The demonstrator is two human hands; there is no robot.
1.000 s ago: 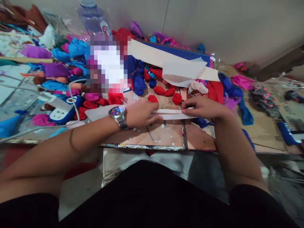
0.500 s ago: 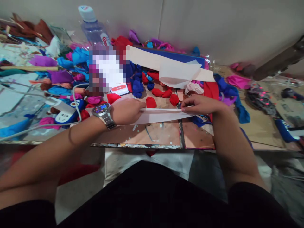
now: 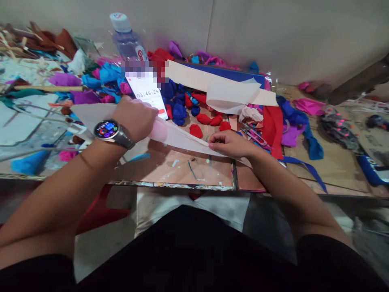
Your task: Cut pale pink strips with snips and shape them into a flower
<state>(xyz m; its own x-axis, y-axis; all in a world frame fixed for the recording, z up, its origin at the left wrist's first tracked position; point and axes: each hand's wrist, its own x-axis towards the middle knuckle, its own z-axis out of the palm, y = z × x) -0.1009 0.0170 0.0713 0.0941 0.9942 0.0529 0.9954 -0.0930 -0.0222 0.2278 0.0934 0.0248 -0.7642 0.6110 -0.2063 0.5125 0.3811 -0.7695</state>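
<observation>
Fingers of both hands [image 3: 135, 117] [image 3: 228, 143] pinching white strip [image 3: 185, 140], phone [image 3: 147, 95] just beyond, red bundles [image 3: 196, 131] near.

1. The single head view looks from the wearer's head, forward and steeply down, over the black shirt [image 3: 188, 251] at the bottom.
2. It faces across the worktable [image 3: 209, 172] to the wall [image 3: 258, 32] behind, with the table's front edge running almost level below mid-frame.
3. It sits near enough for both forearms to enter large from the lower corners, with the left hand [image 3: 135, 119], right hand [image 3: 229, 142] and white paper strip [image 3: 182, 138] around the middle.
4. The bottle [image 3: 129, 44] stands farther off, upper left.
</observation>
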